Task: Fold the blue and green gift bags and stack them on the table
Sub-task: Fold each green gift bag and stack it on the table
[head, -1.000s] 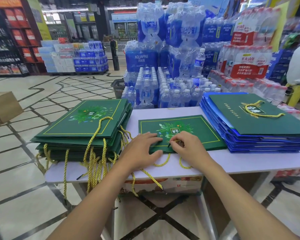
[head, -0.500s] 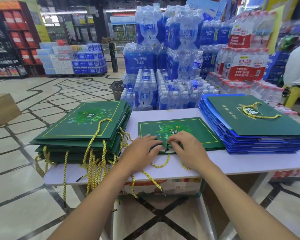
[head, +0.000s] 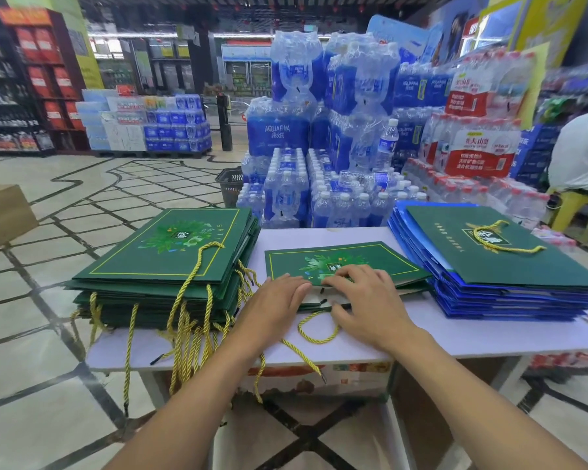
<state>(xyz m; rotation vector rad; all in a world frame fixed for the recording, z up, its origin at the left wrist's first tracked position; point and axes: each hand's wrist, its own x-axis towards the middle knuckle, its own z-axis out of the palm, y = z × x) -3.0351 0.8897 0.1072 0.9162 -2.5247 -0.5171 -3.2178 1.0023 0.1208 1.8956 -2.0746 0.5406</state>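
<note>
Could spring back open at the near fold if let go unevenly, judging by the pale raised layer under the top panel of the green gift bag [head: 377,257], just right of the right hand [head: 370,308]. Could crease crookedly across the printed emblem if pushed sideways rather than straight down. Could snag on the yellow rope handle [head: 316,341], looped loose on the counter [head: 489,337] just nearward of both thumbs and trailing over the front edge; worth clearing before any lift, or risk dragging the bag askew on the way to a stack. Might also skew a stack if set down off-square, given the ropes hanging tangled from the stack of green bags [head: 163,252]. Lies flat directly beneath both sets of fingers, far half reaching beyond the fingertips, with the green stack off to the left of the left hand [head: 275,310] and the stack of blue bags [head: 489,300], topped by one green bag, off to the right of the right hand, both apart from the hands. Straight and pressed together, the left fingers [head: 294,283], laid flat on the near left part of the panel. Bent and a little spread, the right fingers [head: 347,276], tips pressing on the emblem; thumb low at the near edge, pinching the panel or merely resting there, cannot tell
</note>
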